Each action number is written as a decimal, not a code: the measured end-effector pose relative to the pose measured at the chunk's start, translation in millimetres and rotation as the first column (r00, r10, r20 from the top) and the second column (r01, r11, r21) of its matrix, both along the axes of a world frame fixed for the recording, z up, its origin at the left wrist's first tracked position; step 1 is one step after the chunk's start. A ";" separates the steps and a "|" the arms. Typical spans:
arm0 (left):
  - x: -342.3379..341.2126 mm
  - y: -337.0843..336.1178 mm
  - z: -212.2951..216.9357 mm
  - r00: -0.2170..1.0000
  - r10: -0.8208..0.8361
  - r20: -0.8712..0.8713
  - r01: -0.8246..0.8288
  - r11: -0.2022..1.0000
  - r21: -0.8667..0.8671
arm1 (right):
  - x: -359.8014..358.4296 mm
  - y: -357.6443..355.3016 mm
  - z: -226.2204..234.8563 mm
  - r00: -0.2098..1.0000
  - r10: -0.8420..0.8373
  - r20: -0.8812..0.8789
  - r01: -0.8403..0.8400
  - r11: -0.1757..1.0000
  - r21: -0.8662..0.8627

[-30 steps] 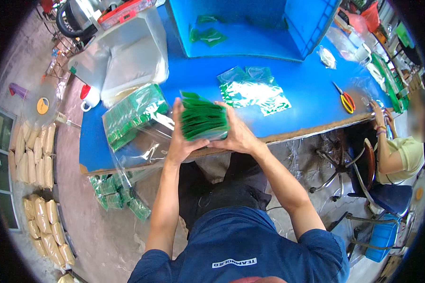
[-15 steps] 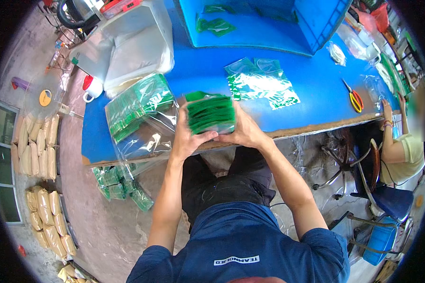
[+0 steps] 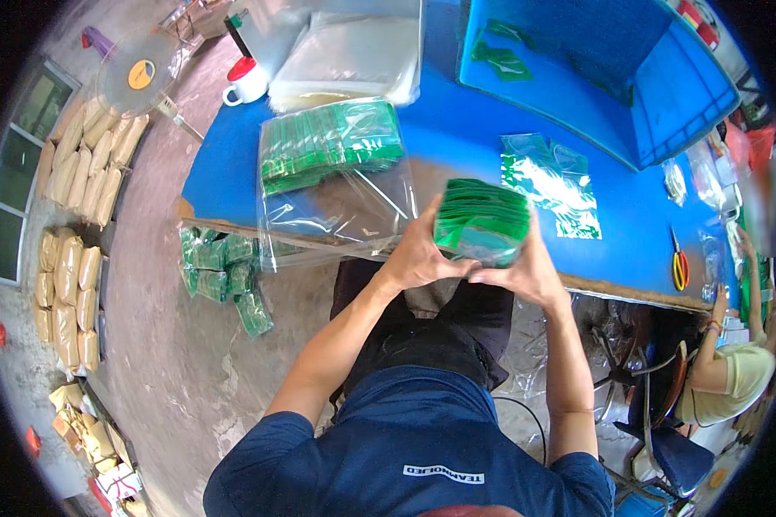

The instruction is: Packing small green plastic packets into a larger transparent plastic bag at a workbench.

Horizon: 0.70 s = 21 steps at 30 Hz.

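Observation:
A thick stack of green packets in clear film is held between my two hands over the near edge of the blue table. My left hand closes on the stack's left side, my right hand on its right. Both thumbs meet at the near lower side. Left of the stack lies a large clear plastic bag with rows of similar green packets in its far part. Its loose end hangs past the table edge. To the right, several flat green-and-clear packets lie on the table.
A blue crate with a few green packets stands at the far right, a tub of clear bags and a red-lidded mug at the far left. Scissors lie near a co-worker. Bagged green packets lie on the floor.
The whole view has turned, so the table and its things sit farther right in the picture. Both hands still hold the stack, now tilted differently with more of its layered edges showing.

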<state>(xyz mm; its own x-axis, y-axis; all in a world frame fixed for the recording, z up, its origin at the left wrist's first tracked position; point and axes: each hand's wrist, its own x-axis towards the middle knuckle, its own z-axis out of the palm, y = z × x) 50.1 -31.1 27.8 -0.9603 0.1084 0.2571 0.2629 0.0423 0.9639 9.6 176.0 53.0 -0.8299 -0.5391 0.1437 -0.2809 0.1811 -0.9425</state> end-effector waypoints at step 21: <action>48.1 -26.0 -23.6 0.913 -0.372 0.166 0.245 0.826 0.507 | 102.4 -41.3 -31.4 -0.007 0.757 0.654 0.322 0.621 -0.715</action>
